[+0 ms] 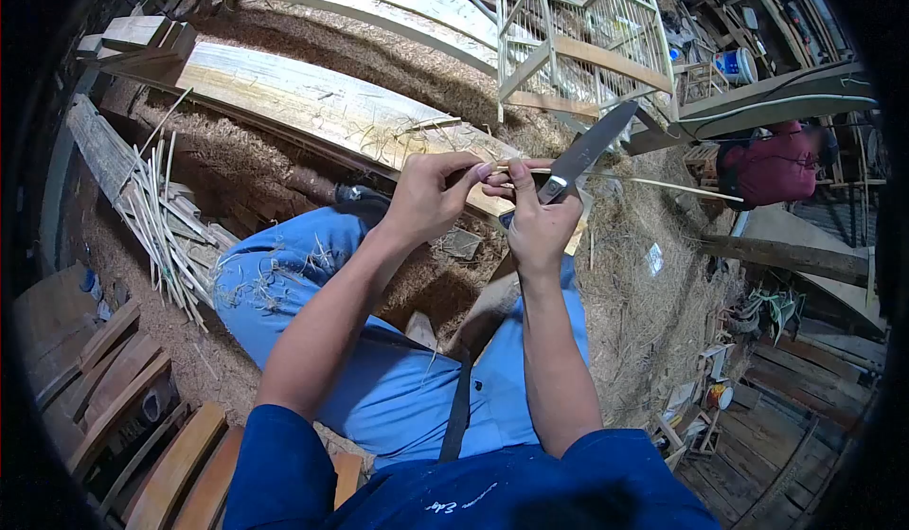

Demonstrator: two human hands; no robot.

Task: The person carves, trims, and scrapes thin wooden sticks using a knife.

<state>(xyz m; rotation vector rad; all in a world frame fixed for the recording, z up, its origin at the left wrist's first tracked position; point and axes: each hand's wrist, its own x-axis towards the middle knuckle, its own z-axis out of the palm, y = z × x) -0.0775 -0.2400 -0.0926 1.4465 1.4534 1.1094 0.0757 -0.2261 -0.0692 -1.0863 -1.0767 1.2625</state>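
My left hand (pixel 431 194) is closed, pinching a thin pale strip (pixel 663 186) that looks like bamboo or wood between thumb and fingers. The strip runs to the right past my other hand, its far end sticking out freely. My right hand (pixel 540 222) is closed around the handle of a knife (pixel 597 147). Its broad blade points up and to the right, and the right thumb presses near the strip. Both hands are close together above my lap; the fingers hide most of the knife handle. Fine shavings cling to my blue trousers (pixel 284 265).
A bundle of thin strips (pixel 170 222) lies on a board to the left. A long plank (pixel 312 99) stretches beyond my hands, near a slatted wooden cage (pixel 620 57). Curved wooden pieces (pixel 180 464) are at lower left. Shavings cover the floor (pixel 625 274). A maroon shape (pixel 772 166), possibly a person, is at right.
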